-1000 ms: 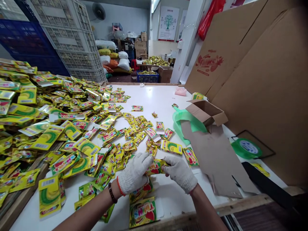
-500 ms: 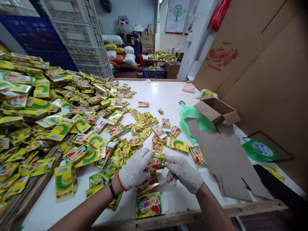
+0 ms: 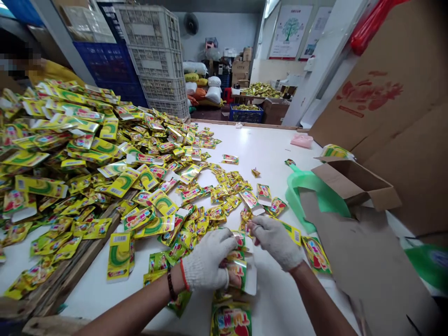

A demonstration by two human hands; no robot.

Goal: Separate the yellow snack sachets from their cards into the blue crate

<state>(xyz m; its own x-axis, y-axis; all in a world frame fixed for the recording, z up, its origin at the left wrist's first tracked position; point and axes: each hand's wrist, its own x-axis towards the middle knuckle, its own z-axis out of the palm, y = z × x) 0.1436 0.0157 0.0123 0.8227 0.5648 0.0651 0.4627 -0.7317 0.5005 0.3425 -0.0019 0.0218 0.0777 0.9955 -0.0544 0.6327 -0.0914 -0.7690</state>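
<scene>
Here we are at a long white table, bare and glossy toward its far end, wood trim along the back edge, and the near middle is where it's all happening! The left hand, gloved in white knit, is clamped on a small cluster of TWINS cartons, thumb on one side, fingers on the other, white flap facing right. The right hand, gloved too, is just beside them with its fingertips drawn together; whether anything is pinched there, I can't tell. Below, near the front edge, lies another carton.

Look left: a great heap of cartons spills over a wooden strip, with small sachets scattered across the centre. Over on the right, a green plastic piece is partly under a flat cardboard sheet, an open brown box sits behind, and a pink packet lies farther back. A tall cardboard panel with red print walls off that side.

Out in the room, white crates tower beside blue ones, sacks are piled at the back, a fan hangs on the wall, and a tree poster brightens the far side.
</scene>
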